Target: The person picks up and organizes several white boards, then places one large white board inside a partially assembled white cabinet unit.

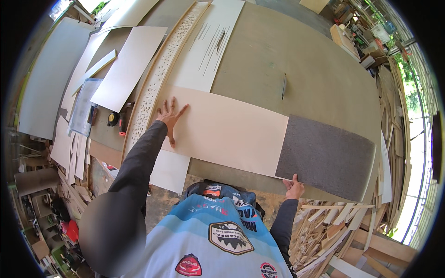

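Observation:
My left hand (170,120) lies flat on a long cream sheet (227,127), fingers spread, near its left end. Against the sheet's right end lies a dark grey, rough-textured sheet (324,157); whether the two overlap or just meet, I cannot tell. At the near edge of the grey sheet, close to that joint, my right hand (294,188) touches with a fingertip. Its thumb and index finger are apart, and the other fingers are partly hidden. Beside my left hand runs a long wooden-edged strip with a speckled face (160,69).
A white panel with dark slits (211,41) extends away from the cream sheet. A thin dark object (284,86) sits on the large brown board (320,74). Left lie a tape measure (112,119), a red-and-black tool (122,125) and pale sheets. Wood offcuts (320,231) are piled lower right.

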`<state>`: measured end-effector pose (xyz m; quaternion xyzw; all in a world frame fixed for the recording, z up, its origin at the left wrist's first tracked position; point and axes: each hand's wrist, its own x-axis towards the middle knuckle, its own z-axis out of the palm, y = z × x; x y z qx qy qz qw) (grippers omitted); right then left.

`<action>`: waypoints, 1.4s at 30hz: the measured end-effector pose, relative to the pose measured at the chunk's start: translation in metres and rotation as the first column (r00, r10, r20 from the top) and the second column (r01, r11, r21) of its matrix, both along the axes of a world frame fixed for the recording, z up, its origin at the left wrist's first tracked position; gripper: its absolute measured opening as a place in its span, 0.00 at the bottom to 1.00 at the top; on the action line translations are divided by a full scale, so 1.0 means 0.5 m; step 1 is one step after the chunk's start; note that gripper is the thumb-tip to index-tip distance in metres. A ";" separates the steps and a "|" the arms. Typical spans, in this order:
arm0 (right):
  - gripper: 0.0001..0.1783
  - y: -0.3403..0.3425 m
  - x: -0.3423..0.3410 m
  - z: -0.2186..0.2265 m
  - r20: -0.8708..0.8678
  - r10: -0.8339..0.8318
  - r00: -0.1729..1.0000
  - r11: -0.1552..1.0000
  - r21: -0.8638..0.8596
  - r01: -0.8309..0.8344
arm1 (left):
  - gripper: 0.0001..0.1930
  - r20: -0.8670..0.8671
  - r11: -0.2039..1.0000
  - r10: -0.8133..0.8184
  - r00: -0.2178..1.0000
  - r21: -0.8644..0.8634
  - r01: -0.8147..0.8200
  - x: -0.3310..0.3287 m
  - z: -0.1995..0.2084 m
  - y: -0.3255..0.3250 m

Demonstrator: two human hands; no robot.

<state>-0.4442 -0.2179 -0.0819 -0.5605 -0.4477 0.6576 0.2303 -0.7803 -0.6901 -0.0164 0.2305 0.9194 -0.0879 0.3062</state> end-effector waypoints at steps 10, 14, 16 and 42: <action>0.18 0.019 -0.033 -0.013 0.041 -0.030 0.999 0.999 0.029 0.028 | 0.95 -0.002 0.999 -0.008 1.000 0.035 0.008 -0.034 -0.012 0.008; 0.17 0.014 -0.062 -0.002 0.031 -0.059 0.998 0.998 -0.006 0.060 | 0.95 -0.026 0.999 -0.008 1.000 0.034 0.009 -0.057 -0.039 0.002; 0.17 0.014 -0.073 0.000 0.019 -0.061 0.998 0.998 -0.004 0.061 | 0.95 -0.029 0.999 0.008 1.000 0.040 -0.007 -0.062 -0.039 0.001; 0.13 0.044 -0.199 0.013 0.083 -0.078 0.994 0.997 0.032 0.076 | 0.94 -0.031 1.000 0.012 0.999 0.016 -0.011 -0.164 -0.016 0.062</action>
